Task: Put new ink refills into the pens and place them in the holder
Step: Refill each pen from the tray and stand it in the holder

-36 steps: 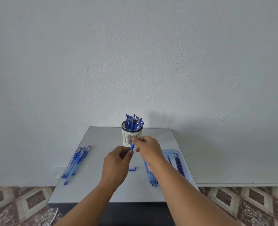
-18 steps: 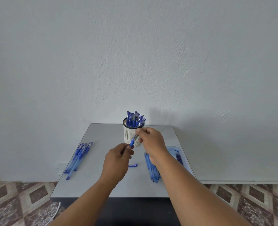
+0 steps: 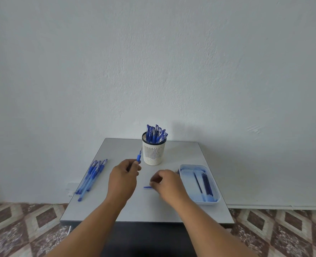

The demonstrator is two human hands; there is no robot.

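Two hands over grey table point(image 3: 181, 153), left hand point(image 3: 122, 179) pinching pen point(image 3: 139, 158), right hand point(image 3: 167, 185) curled at cap point(image 3: 147, 187), white wall.

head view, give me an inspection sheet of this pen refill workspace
surface: grey table, square top, set against a white wall
job's things: white slotted holder full of blue pens; loose pens at left; blue tray of refills at right; pen cap lying mid-table
clutter: nothing seen
grippers: left hand grips an uncapped pen, tip up; right hand fingers at the cap, grip unclear
cables: white cable below the table's left edge
surroundings: patterned tile floor
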